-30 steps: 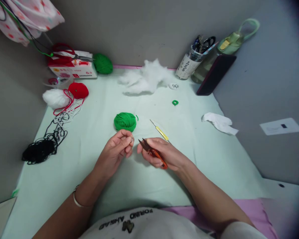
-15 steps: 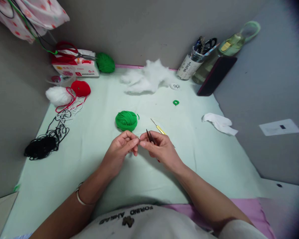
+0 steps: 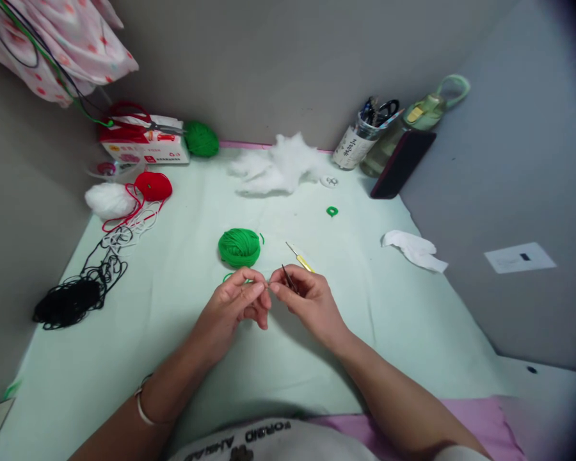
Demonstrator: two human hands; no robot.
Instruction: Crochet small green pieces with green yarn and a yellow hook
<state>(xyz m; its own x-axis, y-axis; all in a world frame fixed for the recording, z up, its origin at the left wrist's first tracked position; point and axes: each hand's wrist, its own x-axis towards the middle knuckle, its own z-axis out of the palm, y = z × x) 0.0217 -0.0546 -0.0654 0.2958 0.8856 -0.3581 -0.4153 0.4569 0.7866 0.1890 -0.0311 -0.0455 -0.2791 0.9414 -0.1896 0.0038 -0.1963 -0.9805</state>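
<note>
My left hand point(image 3: 240, 301) is closed in a pinch, thumb against fingertips, on something thin and too small to make out. My right hand point(image 3: 307, 298) meets it fingertip to fingertip, also pinching, and keeps a pair of scissors point(image 3: 289, 280) in its grip, dark blades pointing up and away. Behind the left hand lies a ball of green yarn point(image 3: 239, 248), and a bit of green strand point(image 3: 228, 276) shows beside the knuckles. A crochet hook point(image 3: 300, 257) with a yellow handle rests just beyond the right hand. Farther off is a small green crocheted ring point(image 3: 332, 211).
White stuffing point(image 3: 281, 166) lies at the back. To the left are black yarn point(image 3: 70, 301), red yarn point(image 3: 153, 186), white yarn point(image 3: 110, 200) and a tissue box point(image 3: 146, 150) with red scissors on top. A pen cup point(image 3: 352, 147), phone point(image 3: 403, 164) and crumpled tissue point(image 3: 415, 250) are at right.
The scene sits lower in view at the back as the camera shifts. The scissors' blades look narrower from this angle. A green strand now shows behind my left hand; both hands stay pinched together.
</note>
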